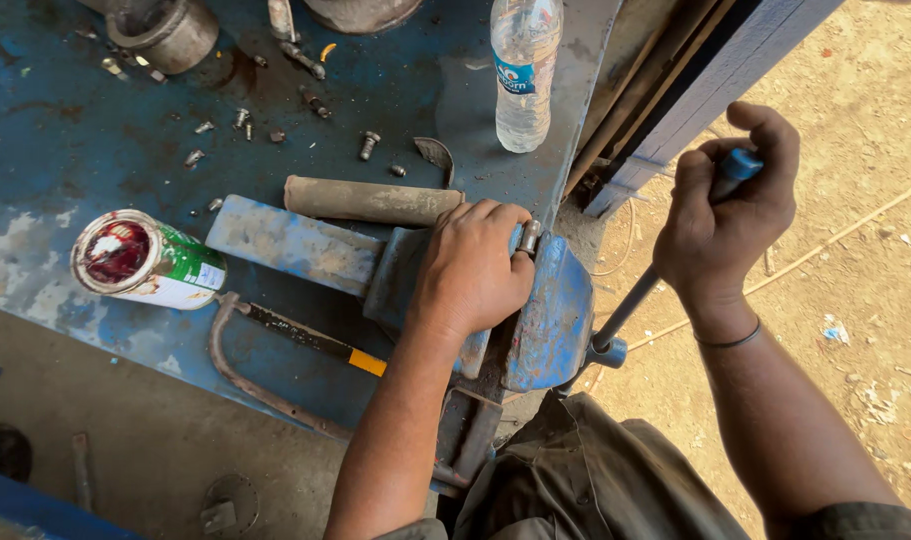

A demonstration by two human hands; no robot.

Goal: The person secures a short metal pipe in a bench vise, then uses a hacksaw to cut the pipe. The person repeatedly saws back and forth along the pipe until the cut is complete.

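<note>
A person's left hand [472, 265] lies knuckles-up at centre frame, fingers curled over the jaws of a blue bench vise [550, 315] and pinching a small metal part [529, 236] that sticks up at the fingertips; what the part is cannot be made out. To the right, the right hand [725, 215] is clenched around the blue-capped end of the vise handle [635, 300], a thin rod whose long axis runs diagonally from that fist, at upper right, down-left to the screw hub at the front of the vise. The handle thus lies right of the clamped part, under the right hand alone, while the left hand is the one at the jaws.

Outward on the worn blue workbench [65, 160]: a grey cylinder [370, 201] lies just above the left hand, nearly level across the frame. A hacksaw [275, 350] rests at lower left. A paint tin [145, 260] lies on its side at left, its open mouth showing dark red residue. A clear plastic bottle [524, 70], capless top out of frame, stands at top centre, contents not discernible. Loose bolts [367, 145] scatter across the upper bench.
</note>
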